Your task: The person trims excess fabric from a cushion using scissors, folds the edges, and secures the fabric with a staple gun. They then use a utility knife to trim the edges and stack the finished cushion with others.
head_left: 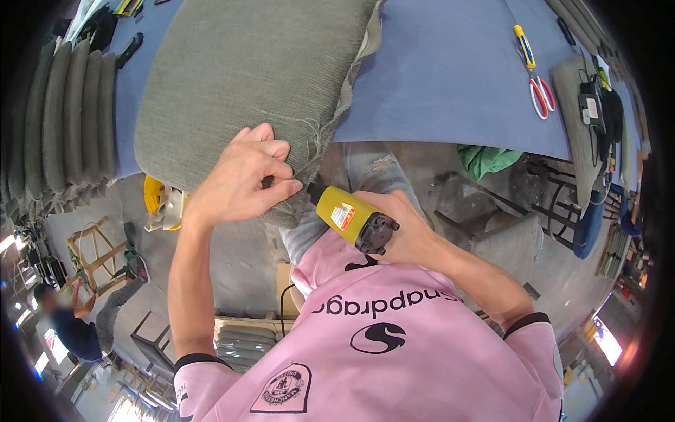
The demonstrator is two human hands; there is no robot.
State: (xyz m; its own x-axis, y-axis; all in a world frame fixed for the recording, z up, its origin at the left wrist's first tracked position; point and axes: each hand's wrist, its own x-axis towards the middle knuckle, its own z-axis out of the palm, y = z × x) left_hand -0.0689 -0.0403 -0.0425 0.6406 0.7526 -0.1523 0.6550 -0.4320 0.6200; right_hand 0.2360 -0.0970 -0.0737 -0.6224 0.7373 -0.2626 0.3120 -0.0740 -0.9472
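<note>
A grey-green upholstered seat cushion (253, 77) lies on the blue table top, its near corner reaching past the front edge. Loose fabric edge and frayed threads run down its right side. My left hand (256, 165) is closed at the near edge, fingers curled on the fabric and thumb close to the corner. In my right hand (397, 218) is a yellow staple gun (344, 212) with a black end cap. Its black nose points up-left at the cushion's corner, close to my left thumb. The fingers round its grip are partly hidden behind the body.
Scissors with red-and-white handles (541, 97) and a yellow-handled tool (521, 42) lie on the table (450, 84) at right. Grey cushions (67, 119) stand stacked at left. Green cloth (489, 160) hangs below the table. Another person (74, 327) works by a wooden chair frame (98, 253) at lower left.
</note>
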